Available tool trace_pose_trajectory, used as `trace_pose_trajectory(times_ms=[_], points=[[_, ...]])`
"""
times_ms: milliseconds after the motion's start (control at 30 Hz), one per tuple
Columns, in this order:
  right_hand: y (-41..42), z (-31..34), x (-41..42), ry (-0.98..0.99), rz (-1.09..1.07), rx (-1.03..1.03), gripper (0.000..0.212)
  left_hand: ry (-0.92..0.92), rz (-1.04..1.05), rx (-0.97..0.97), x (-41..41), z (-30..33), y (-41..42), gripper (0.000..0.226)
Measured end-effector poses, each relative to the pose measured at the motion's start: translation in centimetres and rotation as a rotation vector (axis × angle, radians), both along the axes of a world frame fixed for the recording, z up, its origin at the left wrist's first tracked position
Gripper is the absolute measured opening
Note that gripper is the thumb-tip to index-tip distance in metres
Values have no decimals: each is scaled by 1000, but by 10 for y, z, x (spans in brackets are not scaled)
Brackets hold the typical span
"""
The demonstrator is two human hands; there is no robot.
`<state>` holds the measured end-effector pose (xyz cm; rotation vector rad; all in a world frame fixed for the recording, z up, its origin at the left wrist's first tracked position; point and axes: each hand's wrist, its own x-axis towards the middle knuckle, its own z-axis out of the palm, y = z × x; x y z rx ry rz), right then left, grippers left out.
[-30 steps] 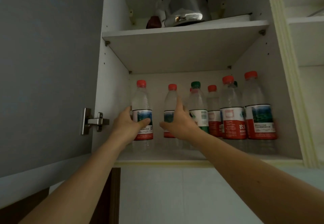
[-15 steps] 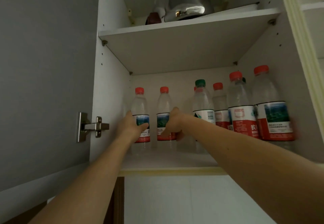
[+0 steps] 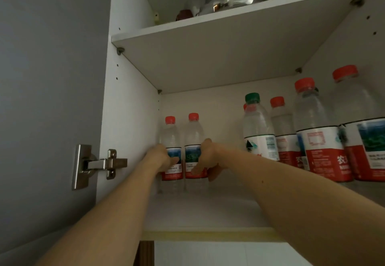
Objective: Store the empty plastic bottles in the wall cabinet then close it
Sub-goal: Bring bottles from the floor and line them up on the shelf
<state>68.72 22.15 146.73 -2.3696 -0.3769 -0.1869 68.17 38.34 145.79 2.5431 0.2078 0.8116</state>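
Open wall cabinet (image 3: 129,103), lower shelf. The left hand (image 3: 161,158) is wrapping its fingers around the leftmost bottle (image 3: 171,151), seating it against the cabinet's left wall. The right hand (image 3: 206,157) is gripping the second bottle (image 3: 194,136) just beside it, presumably packing both into the rear corner. Right of these, the stored bottles (image 3: 316,132) are standing upright, leaving the front shelf space free.

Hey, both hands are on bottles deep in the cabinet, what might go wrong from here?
1. Pulling the right hand back could tip its light bottle onto the bottle beside it.
2. The right forearm could brush the green-capped bottle.
3. The cabinet door stays open overhead.
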Motion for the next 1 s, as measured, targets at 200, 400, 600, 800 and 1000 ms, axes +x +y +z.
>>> trace_pose_trajectory(times_ms=[200,400,600,800,1000], points=[[-1,0,-2,-39,-11,-69,89,-263,-39,47,6,-5,-3,67],[-7,1,-5,-141,-23,-241,106,-150,5,425,15,-3,6,126],[-14,1,4,-203,-40,-377,111,-133,174,736,25,5,12,127],[-13,3,12,-224,-55,-392,104,-153,355,920,20,4,5,108],[-13,-1,12,-202,-58,-336,90,-190,500,1028,3,-4,1,100]])
